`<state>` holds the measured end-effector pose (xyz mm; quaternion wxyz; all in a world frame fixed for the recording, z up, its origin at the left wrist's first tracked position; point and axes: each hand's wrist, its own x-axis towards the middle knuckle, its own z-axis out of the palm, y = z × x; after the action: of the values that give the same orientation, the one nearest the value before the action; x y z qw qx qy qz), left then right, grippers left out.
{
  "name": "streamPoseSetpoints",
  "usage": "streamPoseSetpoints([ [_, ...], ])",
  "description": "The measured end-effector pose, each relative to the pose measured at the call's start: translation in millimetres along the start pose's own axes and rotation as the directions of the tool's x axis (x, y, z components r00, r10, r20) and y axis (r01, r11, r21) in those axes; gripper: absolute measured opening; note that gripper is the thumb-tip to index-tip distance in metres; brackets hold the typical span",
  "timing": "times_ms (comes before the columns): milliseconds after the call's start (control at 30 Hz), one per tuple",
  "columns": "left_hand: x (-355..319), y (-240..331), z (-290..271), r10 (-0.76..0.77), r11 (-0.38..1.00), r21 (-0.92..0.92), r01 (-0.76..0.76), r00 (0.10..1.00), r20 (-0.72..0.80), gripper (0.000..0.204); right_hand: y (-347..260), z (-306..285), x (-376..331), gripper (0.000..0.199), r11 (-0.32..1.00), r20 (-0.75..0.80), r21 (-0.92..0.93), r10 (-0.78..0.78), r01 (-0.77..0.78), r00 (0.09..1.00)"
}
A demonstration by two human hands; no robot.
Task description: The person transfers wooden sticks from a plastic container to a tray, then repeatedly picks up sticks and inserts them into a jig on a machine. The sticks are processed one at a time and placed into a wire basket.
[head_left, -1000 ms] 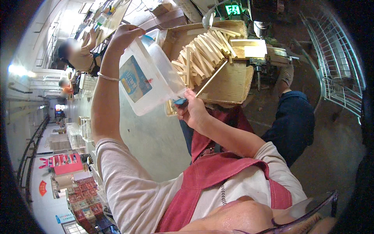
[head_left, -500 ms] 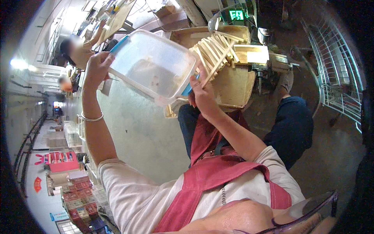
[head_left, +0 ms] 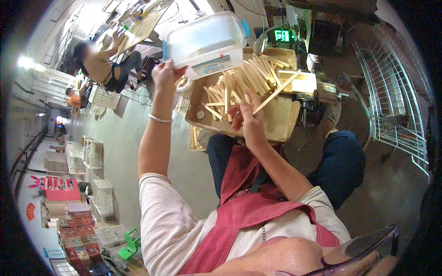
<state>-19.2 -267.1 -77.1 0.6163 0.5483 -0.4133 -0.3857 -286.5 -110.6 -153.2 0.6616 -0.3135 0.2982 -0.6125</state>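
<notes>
1. Tub (head_left: 205, 43): at the carton's (head_left: 282, 115) eleven o'clock.
2. Left hand (head_left: 168, 73): gripping the tub near its eight o'clock corner.
3. Right hand (head_left: 251, 120): pinching one stick (head_left: 280, 91), which points toward two o'clock.
4. Pile (head_left: 258, 74): loose sticks inside the carton.
5. Wire cart (head_left: 399, 126): the carton's three o'clock.

The cardboard box (head_left: 279, 115) over there is holding jumbled wooden sticks (head_left: 258, 74); white crates (head_left: 93, 152) are standing on the floor (head_left: 159, 168), left.

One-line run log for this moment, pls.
left hand: at corner of clear plastic bin, hold unclear | right hand: holding wooden stick over carton | inside carton: loose stick pile
</notes>
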Motion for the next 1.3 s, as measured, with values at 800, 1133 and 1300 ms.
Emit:
streamPoseSetpoints([
  [800, -19.8, -46.5, 120.1, -0.188, 0.935, -0.313, 0.168, 0.981, -0.036, 0.019, -3.9, -27.6, 16.1, 0.038, 0.998, -0.106, 0.049, 0.044, -0.039, 0.993],
  [1133, -0.8, -72.5, 58.3, -0.206, 0.975, -0.097, 0.198, 0.975, -0.079, 0.030, -16.2, -47.7, 22.9, 0.032, 0.999, -0.169, 0.002, 0.044, -0.044, 0.985],
  [1300, -71.0, -86.8, 13.3, -0.115, 0.976, 0.181, 0.122, 0.992, -0.051, 0.027, -20.8, -63.9, 23.9, 0.026, 0.994, -0.170, -0.109, 0.007, -0.026, 0.986],
])
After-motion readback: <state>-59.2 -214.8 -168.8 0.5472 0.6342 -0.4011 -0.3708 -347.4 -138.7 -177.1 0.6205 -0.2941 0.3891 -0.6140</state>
